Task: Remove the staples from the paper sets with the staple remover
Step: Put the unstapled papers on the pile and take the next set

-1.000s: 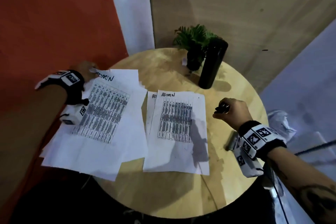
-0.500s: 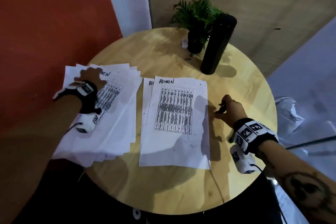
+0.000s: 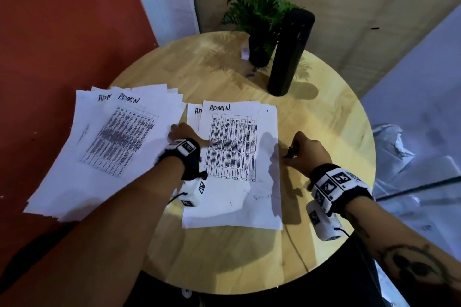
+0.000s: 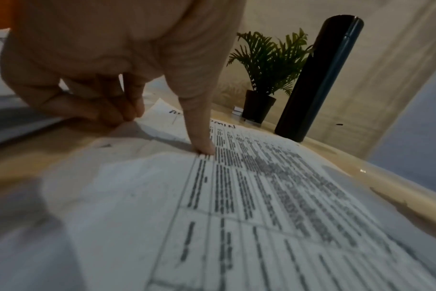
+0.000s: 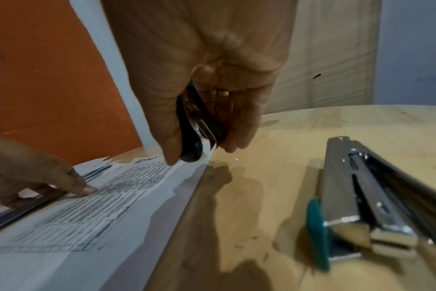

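Observation:
Two lots of printed sheets headed ADMIN lie on the round wooden table [image 3: 224,257]: a fanned pile [image 3: 112,144] at the left and a squared paper set [image 3: 239,157] in the middle. My left hand [image 3: 183,135] rests across the gap between them. Its thumb [image 4: 202,146] presses straight down on the middle set's printed grid, and the other fingers [image 4: 107,112] bend down beside it. My right hand [image 3: 300,151] hovers at the set's right edge and grips a black staple remover [image 5: 193,135], its metal claws pointing down at the paper's edge.
A metal stapler [image 5: 356,196] with a teal base lies on the table just right of my right hand. A potted plant [image 3: 259,20] and a tall black cylinder [image 3: 289,52] stand at the table's far side. An orange wall [image 3: 62,32] borders the left.
My left hand has left the top of the left pile and moved right onto the middle set. My right hand, still holding the remover, stays by that set's right edge.

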Available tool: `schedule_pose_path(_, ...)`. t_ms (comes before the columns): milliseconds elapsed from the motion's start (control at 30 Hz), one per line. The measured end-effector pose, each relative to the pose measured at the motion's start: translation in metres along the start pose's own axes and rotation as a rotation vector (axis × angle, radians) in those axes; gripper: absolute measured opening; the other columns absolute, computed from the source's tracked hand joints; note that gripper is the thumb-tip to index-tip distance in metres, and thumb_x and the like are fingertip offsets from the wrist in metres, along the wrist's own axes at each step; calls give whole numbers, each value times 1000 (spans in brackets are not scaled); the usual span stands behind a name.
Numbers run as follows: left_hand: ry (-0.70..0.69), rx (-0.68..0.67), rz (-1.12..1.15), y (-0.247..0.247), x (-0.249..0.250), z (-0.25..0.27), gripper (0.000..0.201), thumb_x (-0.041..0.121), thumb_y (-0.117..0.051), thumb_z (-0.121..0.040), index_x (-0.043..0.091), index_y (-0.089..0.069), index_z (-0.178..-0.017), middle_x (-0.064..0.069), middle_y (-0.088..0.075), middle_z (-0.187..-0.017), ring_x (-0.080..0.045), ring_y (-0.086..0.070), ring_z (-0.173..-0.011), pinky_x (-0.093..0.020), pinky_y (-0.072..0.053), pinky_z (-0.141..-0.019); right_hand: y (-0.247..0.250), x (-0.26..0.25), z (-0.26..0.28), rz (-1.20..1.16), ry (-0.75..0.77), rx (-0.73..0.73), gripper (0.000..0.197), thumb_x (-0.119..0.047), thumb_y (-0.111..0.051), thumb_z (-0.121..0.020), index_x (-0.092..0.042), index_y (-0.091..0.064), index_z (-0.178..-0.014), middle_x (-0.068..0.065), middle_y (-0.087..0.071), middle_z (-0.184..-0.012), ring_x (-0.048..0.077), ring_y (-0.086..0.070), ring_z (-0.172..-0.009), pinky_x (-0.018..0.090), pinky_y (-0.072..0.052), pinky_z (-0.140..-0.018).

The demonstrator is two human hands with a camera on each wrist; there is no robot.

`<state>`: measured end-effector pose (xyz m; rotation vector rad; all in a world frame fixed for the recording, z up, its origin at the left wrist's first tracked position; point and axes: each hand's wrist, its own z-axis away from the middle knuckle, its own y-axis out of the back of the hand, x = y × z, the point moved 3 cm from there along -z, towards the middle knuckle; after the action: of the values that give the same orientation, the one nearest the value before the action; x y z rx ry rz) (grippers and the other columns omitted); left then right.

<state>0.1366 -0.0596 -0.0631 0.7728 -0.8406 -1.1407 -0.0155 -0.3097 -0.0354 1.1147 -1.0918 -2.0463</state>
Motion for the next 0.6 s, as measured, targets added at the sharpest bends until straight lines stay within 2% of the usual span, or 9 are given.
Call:
schedule_pose_path(67, 28, -3, 46, -2, 1, -2, 104, 52, -81, -64, -3, -32, -138, -20, -41, -141, -32, -40, -132, -41, -37, -103, -1, 0, 1, 5, -4, -4, 35, -25, -70, -79, -13, -42, -97, 8, -60, -90, 31, -56, -78, 30, -39, -55)
schedule_pose_path(133, 37, -51, 156, -2, 2, -6, 89, 39, -86, -64, -6, -45, -129, -20, -54, -132, -31, -55, -118, -37, -48, -90, -3, 0, 1, -15, -10, -1, 36, -24, -70, -79, -11, -43, -100, 9, -60, -91, 31, -57, -80, 28, -36, -53)
schedule_pose_path(167, 46, -83, 234, -3, 3, -8, 82, 30, -86, -66, -9, -47, -127, -20, -58, -127, -32, -62, -108, -36, -51, -81, -4, 0, 1, -35, 0, 6, 37, -22, -70, -78, -10, -44, -101, 11, -60, -93, 31, -56, -81, 29, -36, -54)
schedule_pose_path(233, 76, -144, 388, -3, 3, -5, 82, 15, -83, -70, -13, -37, -132, -21, -59, -123, -31, -67, -81, -36, -50, -68, -8, 1, -1, -94, 39, 37, 41, -14, -73, -75, -7, -47, -107, 15, -61, -100, 32, -55, -84, 30, -38, -62)
schedule_pose_path(267, 96, -173, 440, -5, 2, -5, 83, 13, -82, -71, -14, -34, -133, -22, -61, -119, -26, -64, -65, -37, -50, -64, -9, 2, -2, -123, 47, 48, 47, -9, -73, -74, -5, -48, -113, 17, -60, -105, 33, -56, -89, 30, -39, -66)
schedule_pose_path(333, 106, -212, 485, -8, -6, -9, 71, 19, -83, -70, -13, -49, -123, -20, -67, -107, -20, -58, -47, -32, -49, -63, -11, 4, -4, -149, 36, 38, 56, -4, -75, -71, -4, -49, -122, 18, -57, -111, 34, -56, -97, 29, -39, -72)
schedule_pose_path(400, 39, -226, 556, -9, -11, -10, 55, 22, -82, -70, -6, -61, -112, -16, -67, -100, -24, -62, -62, -30, -50, -68, -11, 6, -6, -130, 26, 31, 50, -3, -74, -71, -2, -54, -116, 19, -55, -109, 33, -54, -97, 27, -35, -71)
schedule_pose_path(500, -42, -214, 758, -7, -15, -10, 53, 11, -78, -74, -2, -59, -122, -16, -64, -118, -33, -63, -103, -39, -50, -91, -10, 7, -6, -148, -13, 30, 40, -3, -72, -73, 0, -56, -109, 14, -48, -99, 30, -49, -88, 26, -31, -68)
schedule_pose_path(600, -148, -191, 855, 0, -13, -5, 50, 5, -76, -76, 2, -59, -123, -9, -62, -119, -26, -60, -107, -35, -47, -94, -10, 7, -6, -139, -9, 8, 42, -5, -74, -72, -1, -53, -108, 16, -53, -103, 30, -50, -89, 27, -32, -67)
